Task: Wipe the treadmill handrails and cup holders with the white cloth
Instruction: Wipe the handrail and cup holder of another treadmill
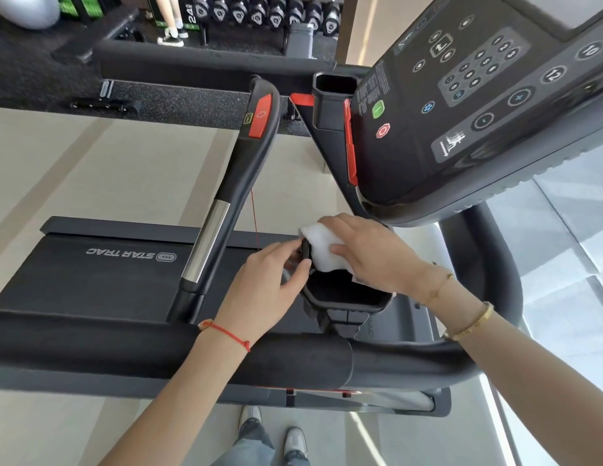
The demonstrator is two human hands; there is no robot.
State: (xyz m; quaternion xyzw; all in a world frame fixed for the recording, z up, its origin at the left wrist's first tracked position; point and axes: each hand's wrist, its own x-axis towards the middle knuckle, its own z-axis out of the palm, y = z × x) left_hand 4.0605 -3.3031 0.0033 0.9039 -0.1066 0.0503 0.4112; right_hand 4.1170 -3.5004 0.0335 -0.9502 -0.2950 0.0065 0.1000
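Both bare forearms enter from the bottom edge, the left from about 7 o'clock and the right from about 4 o'clock, and converge just right of the frame's centre. The left hand (270, 280) lies back-up, its wrist ringed by a thin red string, with thumb and forefinger curled to pinch the rim of the near cup holder (347, 299). The right hand (370, 253) sits at its 2 o'clock, close beside it, palm down, fingers (330, 223) spread and bent over the white cloth (322, 250), pressing it onto that rim. The right wrist carries a fine chain and a gold bangle.
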